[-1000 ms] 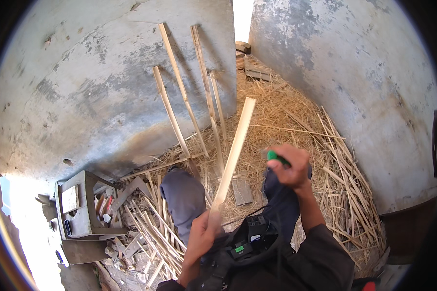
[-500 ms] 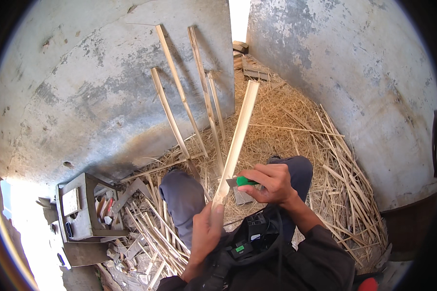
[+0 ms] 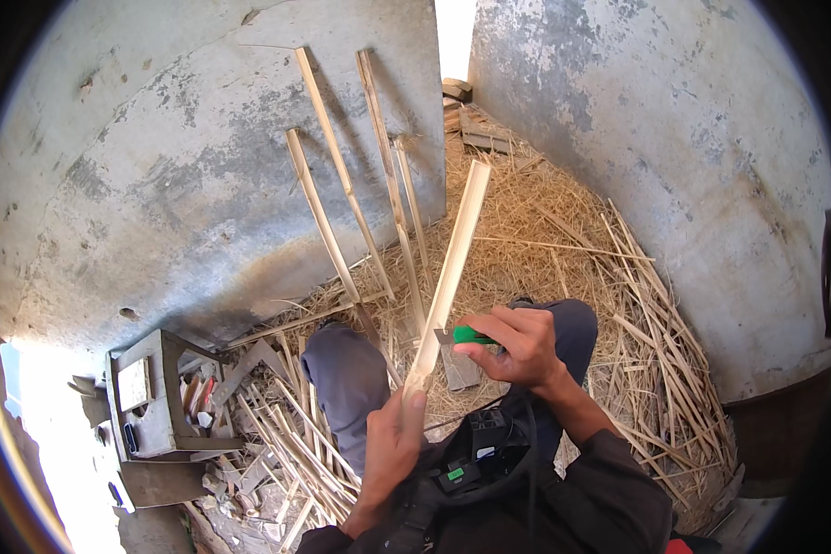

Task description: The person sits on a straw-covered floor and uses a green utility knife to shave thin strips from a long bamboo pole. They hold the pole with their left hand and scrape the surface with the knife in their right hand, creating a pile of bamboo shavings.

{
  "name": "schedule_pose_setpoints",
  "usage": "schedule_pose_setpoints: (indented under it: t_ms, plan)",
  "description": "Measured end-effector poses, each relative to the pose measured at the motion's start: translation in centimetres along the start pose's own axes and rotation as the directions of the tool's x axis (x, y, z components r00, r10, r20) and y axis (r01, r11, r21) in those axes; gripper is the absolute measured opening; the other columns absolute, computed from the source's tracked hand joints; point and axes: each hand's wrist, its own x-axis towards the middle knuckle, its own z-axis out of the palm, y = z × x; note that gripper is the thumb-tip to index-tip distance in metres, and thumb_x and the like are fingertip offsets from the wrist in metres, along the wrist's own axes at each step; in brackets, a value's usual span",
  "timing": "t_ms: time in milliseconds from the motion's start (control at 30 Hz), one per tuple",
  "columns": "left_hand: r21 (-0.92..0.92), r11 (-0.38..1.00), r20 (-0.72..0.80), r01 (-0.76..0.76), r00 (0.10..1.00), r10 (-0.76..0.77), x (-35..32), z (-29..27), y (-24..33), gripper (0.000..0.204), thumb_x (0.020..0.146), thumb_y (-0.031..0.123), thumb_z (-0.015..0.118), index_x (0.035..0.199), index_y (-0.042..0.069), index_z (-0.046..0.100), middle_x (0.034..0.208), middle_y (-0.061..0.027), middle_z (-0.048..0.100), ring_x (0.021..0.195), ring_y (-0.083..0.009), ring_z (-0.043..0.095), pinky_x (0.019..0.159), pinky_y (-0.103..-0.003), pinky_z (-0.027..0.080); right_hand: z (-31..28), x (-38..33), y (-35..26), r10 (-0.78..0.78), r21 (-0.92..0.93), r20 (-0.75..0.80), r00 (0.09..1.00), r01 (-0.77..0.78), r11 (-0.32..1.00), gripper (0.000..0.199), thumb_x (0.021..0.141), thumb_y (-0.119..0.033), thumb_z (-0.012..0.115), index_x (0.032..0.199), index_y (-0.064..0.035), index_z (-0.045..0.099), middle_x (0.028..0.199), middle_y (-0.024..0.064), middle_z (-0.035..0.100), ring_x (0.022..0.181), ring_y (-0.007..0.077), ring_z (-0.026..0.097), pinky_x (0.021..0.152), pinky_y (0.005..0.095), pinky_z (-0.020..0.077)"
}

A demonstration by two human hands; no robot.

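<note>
My left hand point(image 3: 394, 434) grips the lower end of a pale split bamboo strip point(image 3: 455, 254), which slants up and away between my knees. Its hollow inner face shows, with a rough node just above my fingers. My right hand point(image 3: 517, 343) is closed round the green handle of a knife point(image 3: 474, 335). The short grey blade meets the right edge of the strip, a little above the node. My fingers cover part of the handle.
Several bamboo strips point(image 3: 326, 222) lean on the worn wall at the left. Shavings point(image 3: 535, 212) cover the floor ahead. Thin split sticks lie in heaps at right point(image 3: 674, 369) and left point(image 3: 295, 443). A grey wooden stool point(image 3: 162, 397) stands at the left.
The strip's far end has dipped slightly toward me. The knife has shifted a little up along the strip's edge and turned slightly; both hands keep their hold.
</note>
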Motion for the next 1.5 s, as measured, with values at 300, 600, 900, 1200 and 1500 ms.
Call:
schedule_pose_setpoints:
  t_ms: [300,600,900,1200,1500]
  plan:
    - [0.073,0.996,0.054,0.048,0.997,-0.052,-1.0,-0.4,-2.2,0.032,0.114,0.026,0.060,0.120,-0.004,0.071,0.068,-0.0069,0.054,0.067,-0.0101,0.048,0.061,-0.034,0.044,-1.0,1.4,4.8,0.246,0.050,-0.194,0.950,-0.241,0.969,0.027,0.099,-0.024,0.080,0.108,0.0010,0.077,0.087,0.0132,0.076,0.069,0.0229,0.070,0.064,0.0345,0.0546]
    - [0.070,0.997,0.099,0.044,0.994,-0.051,-0.3,-0.7,-1.6,0.033,0.114,0.025,0.061,0.127,-0.003,0.070,0.070,-0.0078,0.056,0.067,-0.0106,0.048,0.062,-0.034,0.045,-1.4,0.6,5.0,0.302,0.130,-0.102,0.948,-0.288,0.949,0.029,0.097,-0.028,0.082,0.109,-0.0020,0.079,0.092,0.0147,0.079,0.076,0.0264,0.078,0.066,0.0353,0.0592]
    - [0.157,0.987,0.090,0.030,0.995,-0.045,-0.6,-0.4,0.1,0.033,0.113,0.026,0.061,0.127,-0.002,0.071,0.067,-0.0137,0.057,0.060,-0.0149,0.051,0.059,-0.036,0.044,-2.7,1.5,4.7,0.201,0.069,-0.098,0.975,-0.195,0.978,0.030,0.095,-0.028,0.086,0.109,-0.0025,0.080,0.090,0.0123,0.080,0.072,0.0266,0.077,0.063,0.0336,0.0593]
    - [0.192,0.981,0.096,0.039,0.994,-0.059,-1.5,-1.1,-0.6,0.036,0.113,0.027,0.060,0.139,0.002,0.068,0.068,-0.0166,0.057,0.058,-0.0180,0.051,0.061,-0.036,0.047,-3.2,2.3,6.1,0.157,0.062,-0.114,0.981,-0.150,0.987,0.030,0.094,-0.028,0.087,0.108,-0.0024,0.081,0.093,0.0149,0.081,0.077,0.0271,0.080,0.066,0.0319,0.0609]
    - [0.151,0.987,0.146,0.049,0.987,-0.071,-3.1,-2.4,-2.0,0.031,0.114,0.025,0.059,0.128,0.000,0.071,0.066,-0.0102,0.058,0.060,-0.0125,0.051,0.059,-0.035,0.045,-6.2,1.9,13.7,0.551,0.157,-0.359,0.753,-0.534,0.831,0.032,0.109,-0.033,0.069,0.109,-0.0027,0.079,0.083,0.0010,0.072,0.070,0.0097,0.062,0.063,0.0302,0.0478]
